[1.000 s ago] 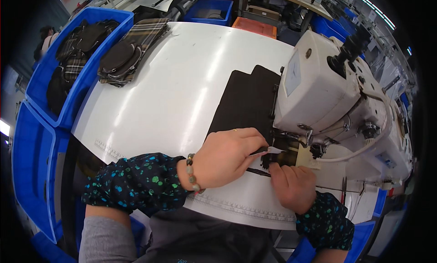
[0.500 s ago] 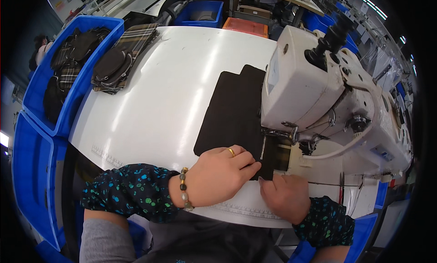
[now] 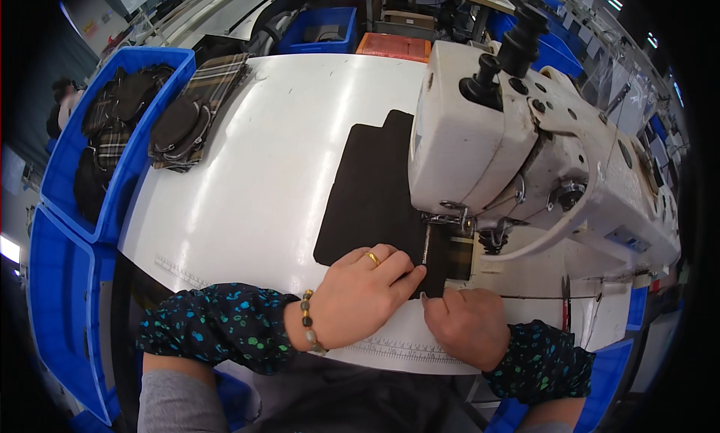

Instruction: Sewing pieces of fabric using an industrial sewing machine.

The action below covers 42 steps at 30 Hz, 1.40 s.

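A dark brown fabric panel [image 3: 367, 193] lies flat on the white table, its right side running under the head of a white sewing machine [image 3: 454, 133]. A zipper [image 3: 427, 244] with metal teeth runs along that side toward me. My left hand [image 3: 358, 289] rests over the panel's near edge, thumb and forefinger pressed together on the cloth at the zipper's near end. Just right of it, my right hand [image 3: 469, 324] is closed, pinching the near edge of the dark cloth. A plaid piece [image 3: 459, 262] shows beside the zipper; the needle area is partly hidden.
At the far left, a stack of plaid and dark pieces [image 3: 184, 137] lies by a blue bin [image 3: 139, 163] filled with similar pieces. Another blue bin [image 3: 56, 305] stands nearer. Scissors [image 3: 566, 302] lie right of my right hand. A ruler strip [image 3: 394, 350] follows the table's front edge.
The view has shifted slightly, so the machine and panel appear further left. Both hands keep their grip on the cloth, with little movement.
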Available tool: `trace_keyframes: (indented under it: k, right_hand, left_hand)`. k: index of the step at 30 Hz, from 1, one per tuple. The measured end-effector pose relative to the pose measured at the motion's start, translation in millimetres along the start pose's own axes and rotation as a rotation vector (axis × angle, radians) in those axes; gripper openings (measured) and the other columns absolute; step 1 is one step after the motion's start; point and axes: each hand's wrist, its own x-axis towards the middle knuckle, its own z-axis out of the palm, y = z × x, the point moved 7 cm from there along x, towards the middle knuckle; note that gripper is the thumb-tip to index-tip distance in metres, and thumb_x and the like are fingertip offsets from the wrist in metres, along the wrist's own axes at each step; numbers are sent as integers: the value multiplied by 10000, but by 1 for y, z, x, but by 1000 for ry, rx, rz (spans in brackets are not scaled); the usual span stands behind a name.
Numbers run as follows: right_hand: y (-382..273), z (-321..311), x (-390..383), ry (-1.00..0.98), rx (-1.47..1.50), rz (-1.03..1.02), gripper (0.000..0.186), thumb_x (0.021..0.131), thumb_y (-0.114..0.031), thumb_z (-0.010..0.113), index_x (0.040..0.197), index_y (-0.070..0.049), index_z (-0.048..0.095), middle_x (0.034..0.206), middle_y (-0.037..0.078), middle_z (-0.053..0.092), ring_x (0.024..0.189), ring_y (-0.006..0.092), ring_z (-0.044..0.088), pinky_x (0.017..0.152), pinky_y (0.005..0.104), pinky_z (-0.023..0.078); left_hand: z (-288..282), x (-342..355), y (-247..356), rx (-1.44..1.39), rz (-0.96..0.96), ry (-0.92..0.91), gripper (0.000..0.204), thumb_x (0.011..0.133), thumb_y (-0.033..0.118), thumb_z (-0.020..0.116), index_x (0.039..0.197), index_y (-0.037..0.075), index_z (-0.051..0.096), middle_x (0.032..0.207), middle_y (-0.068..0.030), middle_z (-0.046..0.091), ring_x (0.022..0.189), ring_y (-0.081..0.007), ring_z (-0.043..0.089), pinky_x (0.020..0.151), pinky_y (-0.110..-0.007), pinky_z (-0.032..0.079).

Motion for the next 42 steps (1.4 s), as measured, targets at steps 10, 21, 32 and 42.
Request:
trace_keyframes:
  k: [10,21,32,42]
  right_hand:
    - [-3,-3,1,24,3,-19,224,868,-138,707,719,-96,545,661,42,516,522,211,569,478,366,440]
    - [-9,-2,-1,-13,-129,-40,194,850,-149,722,735,-101,573,657,19,502,544,180,553,484,350,432]
    - [19,-30,4,286,164,68,195,844,-119,763,1012,-49,694,1064,67,701,752,223,702,604,337,548]
    - [21,-12,5,177,76,132,318,831,-184,799,1121,-68,740,1263,63,707,741,180,711,599,307,550]
  left_hand:
    - [1,2,0,-45,-34,-6,388,750,78,698,1133,36,742,984,-37,628,952,-216,627,837,-332,535]
    - [3,0,2,3,-17,-71,451,747,99,718,1194,43,718,1052,-45,619,1030,-219,611,895,-347,511]
    - [2,3,-1,-16,52,-96,425,786,176,728,1179,13,711,1321,-121,652,1230,-266,603,1010,-399,484]
    - [2,9,-4,-64,79,-171,578,672,231,828,1204,39,713,1247,-94,656,1165,-266,620,1094,-441,471]
